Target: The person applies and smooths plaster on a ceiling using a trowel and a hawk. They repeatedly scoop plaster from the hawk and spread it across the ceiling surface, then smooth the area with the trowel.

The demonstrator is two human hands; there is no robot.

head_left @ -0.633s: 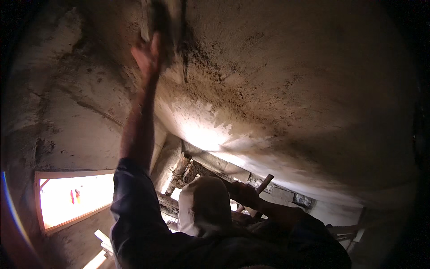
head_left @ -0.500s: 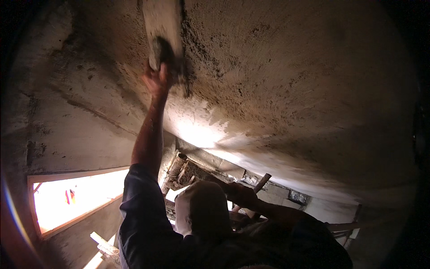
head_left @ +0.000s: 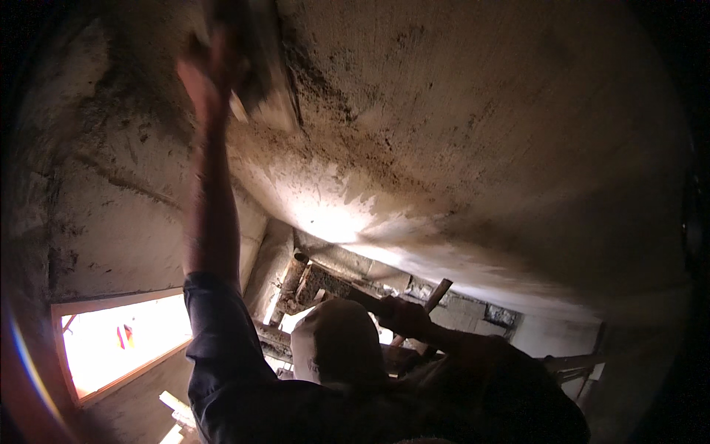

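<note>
Raised overhead at upper left, my left hand (head_left: 207, 78) is blurred by motion, its fingers closed about the grip of a long plastering float (head_left: 270, 66). The float's pale board lies close against the rough, plastered ceiling (head_left: 444, 96), and its far end runs out of the picture. Lower down, in shadow, my right hand (head_left: 405, 318) is closed, beside a dark bar and a slanting wooden stick (head_left: 438, 296). What it grips is too dark to make out. Between the arms sits a light, rounded cap-like shape (head_left: 336, 340).
A bright framed opening (head_left: 122, 340) is in the left wall, with pale wood pieces (head_left: 176, 407) below it. A round post (head_left: 292, 277) and several timbers stand beyond my arms. Strong light falls on the ceiling's lower edge, where patches of plaster are rough and dark.
My left hand has moved up and to the left with the float. My right hand has stayed almost in place, and the view has shifted slightly.
</note>
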